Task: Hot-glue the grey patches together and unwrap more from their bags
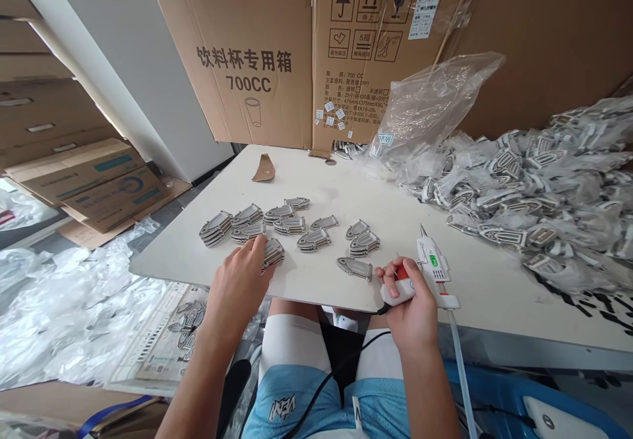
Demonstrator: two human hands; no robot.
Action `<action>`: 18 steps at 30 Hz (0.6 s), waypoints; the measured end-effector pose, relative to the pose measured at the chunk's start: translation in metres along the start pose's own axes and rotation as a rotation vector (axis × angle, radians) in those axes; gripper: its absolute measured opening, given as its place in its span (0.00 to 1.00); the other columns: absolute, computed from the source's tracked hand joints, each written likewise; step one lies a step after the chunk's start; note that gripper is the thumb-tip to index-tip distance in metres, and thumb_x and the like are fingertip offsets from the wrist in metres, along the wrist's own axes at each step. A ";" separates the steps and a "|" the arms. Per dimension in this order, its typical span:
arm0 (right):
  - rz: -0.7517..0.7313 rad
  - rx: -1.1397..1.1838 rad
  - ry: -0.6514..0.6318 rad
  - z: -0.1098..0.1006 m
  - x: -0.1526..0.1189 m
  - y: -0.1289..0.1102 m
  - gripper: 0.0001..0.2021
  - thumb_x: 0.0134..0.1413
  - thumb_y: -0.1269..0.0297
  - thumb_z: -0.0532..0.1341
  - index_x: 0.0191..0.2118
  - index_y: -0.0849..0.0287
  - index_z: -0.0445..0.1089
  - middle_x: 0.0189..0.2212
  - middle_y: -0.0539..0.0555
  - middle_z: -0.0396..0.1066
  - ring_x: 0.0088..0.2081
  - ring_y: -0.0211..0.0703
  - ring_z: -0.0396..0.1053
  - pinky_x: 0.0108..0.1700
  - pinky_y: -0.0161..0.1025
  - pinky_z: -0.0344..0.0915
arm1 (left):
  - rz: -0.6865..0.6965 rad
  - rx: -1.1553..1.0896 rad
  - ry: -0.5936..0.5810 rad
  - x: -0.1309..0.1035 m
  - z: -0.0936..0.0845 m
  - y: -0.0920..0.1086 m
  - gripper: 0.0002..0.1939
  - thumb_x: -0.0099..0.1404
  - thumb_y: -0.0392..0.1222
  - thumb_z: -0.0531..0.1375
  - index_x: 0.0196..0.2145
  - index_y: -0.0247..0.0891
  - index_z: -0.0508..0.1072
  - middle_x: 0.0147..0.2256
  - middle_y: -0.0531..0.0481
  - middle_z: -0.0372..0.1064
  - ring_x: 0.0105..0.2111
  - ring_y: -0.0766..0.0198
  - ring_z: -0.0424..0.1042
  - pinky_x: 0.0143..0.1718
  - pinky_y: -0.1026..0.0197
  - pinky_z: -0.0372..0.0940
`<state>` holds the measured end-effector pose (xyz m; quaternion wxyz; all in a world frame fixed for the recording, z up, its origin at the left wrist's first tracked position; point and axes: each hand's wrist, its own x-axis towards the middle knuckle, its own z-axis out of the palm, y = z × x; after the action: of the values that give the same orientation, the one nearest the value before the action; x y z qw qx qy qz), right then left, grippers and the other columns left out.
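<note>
In the head view, my right hand (pixel 409 294) is closed around the handle of a white hot glue gun (pixel 433 261). Its nozzle points up and away from me, and a long glue stick (pixel 461 366) hangs from the rear. My left hand (pixel 242 271) grips a small stack of grey slotted pieces (pixel 273 252) with pointed ends, near the table's front edge; part of the stack is hidden by the fingers. Other stacks of the same pieces (pixel 215 228) lie just beyond. A single grey piece (pixel 355 267) rests left of the glue gun.
Bagged grey pieces (pixel 509 182) are heaped on the right of the white table (pixel 306 287), below an empty-looking clear bag (pixel 430 106). A large cardboard box (pixel 247 24) stands at the back. A crate (pixel 158 347) with loose pieces sits lower left, beside plastic bags (pixel 64 307).
</note>
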<state>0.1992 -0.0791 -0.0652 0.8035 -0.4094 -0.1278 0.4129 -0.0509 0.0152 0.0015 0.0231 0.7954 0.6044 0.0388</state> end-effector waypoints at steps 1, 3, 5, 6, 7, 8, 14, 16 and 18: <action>0.004 0.004 0.003 0.000 0.000 0.000 0.10 0.61 0.56 0.69 0.33 0.54 0.75 0.24 0.43 0.64 0.23 0.33 0.52 0.52 0.43 0.72 | -0.002 0.000 0.005 -0.001 -0.001 0.000 0.11 0.72 0.39 0.57 0.52 0.41 0.69 0.51 0.40 0.78 0.49 0.41 0.78 0.36 0.53 0.64; 0.009 0.005 0.007 -0.001 0.000 0.000 0.09 0.60 0.56 0.69 0.33 0.54 0.75 0.25 0.43 0.65 0.23 0.33 0.51 0.52 0.43 0.72 | -0.010 -0.017 0.028 -0.001 -0.001 -0.002 0.11 0.72 0.38 0.58 0.52 0.41 0.69 0.50 0.40 0.78 0.49 0.41 0.77 0.37 0.53 0.64; 0.009 0.000 0.007 -0.001 0.000 -0.001 0.10 0.60 0.56 0.70 0.33 0.55 0.75 0.25 0.43 0.65 0.23 0.32 0.52 0.52 0.44 0.72 | -0.016 -0.056 0.085 -0.001 -0.001 -0.006 0.11 0.72 0.40 0.59 0.51 0.40 0.70 0.48 0.40 0.78 0.48 0.41 0.77 0.37 0.53 0.65; 0.009 -0.001 0.006 -0.001 0.000 -0.001 0.10 0.60 0.56 0.70 0.32 0.55 0.75 0.25 0.43 0.65 0.23 0.32 0.52 0.53 0.44 0.72 | -0.020 -0.087 0.123 -0.001 -0.003 -0.010 0.11 0.72 0.41 0.59 0.50 0.40 0.70 0.47 0.40 0.78 0.47 0.42 0.77 0.37 0.53 0.65; 0.011 0.000 0.004 -0.001 0.000 -0.001 0.10 0.60 0.56 0.70 0.33 0.55 0.75 0.25 0.43 0.65 0.23 0.32 0.52 0.53 0.44 0.72 | -0.026 -0.128 0.163 -0.001 -0.004 -0.013 0.10 0.72 0.43 0.60 0.50 0.41 0.71 0.45 0.41 0.78 0.44 0.44 0.77 0.37 0.54 0.64; 0.014 0.002 0.002 -0.001 0.000 0.000 0.10 0.60 0.56 0.70 0.33 0.55 0.75 0.25 0.43 0.65 0.23 0.32 0.52 0.53 0.44 0.72 | -0.033 -0.184 0.204 -0.001 -0.007 -0.017 0.11 0.71 0.46 0.62 0.48 0.41 0.72 0.42 0.43 0.79 0.41 0.47 0.77 0.36 0.54 0.64; 0.004 0.008 -0.007 -0.002 0.001 0.001 0.11 0.59 0.55 0.70 0.32 0.55 0.74 0.24 0.43 0.64 0.22 0.31 0.51 0.52 0.44 0.72 | -0.114 -0.683 0.649 -0.006 -0.033 -0.043 0.22 0.59 0.58 0.73 0.44 0.44 0.78 0.33 0.55 0.76 0.28 0.65 0.70 0.30 0.62 0.63; 0.001 0.002 -0.019 -0.003 0.002 0.002 0.11 0.59 0.54 0.71 0.33 0.55 0.74 0.24 0.42 0.63 0.22 0.32 0.52 0.52 0.45 0.72 | -0.193 -0.761 0.768 -0.006 -0.038 -0.057 0.26 0.51 0.57 0.77 0.45 0.44 0.80 0.34 0.56 0.77 0.30 0.65 0.72 0.31 0.62 0.65; -0.009 -0.006 -0.022 -0.004 0.002 0.002 0.11 0.59 0.54 0.71 0.33 0.55 0.74 0.24 0.43 0.63 0.23 0.33 0.52 0.52 0.46 0.73 | -0.277 -0.815 0.842 -0.005 -0.037 -0.078 0.28 0.49 0.56 0.77 0.46 0.44 0.81 0.37 0.56 0.78 0.36 0.63 0.76 0.35 0.59 0.70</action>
<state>0.2015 -0.0788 -0.0697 0.8027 -0.4065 -0.1399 0.4135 -0.1304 0.0305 0.0317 0.0894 0.5527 0.5960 0.5756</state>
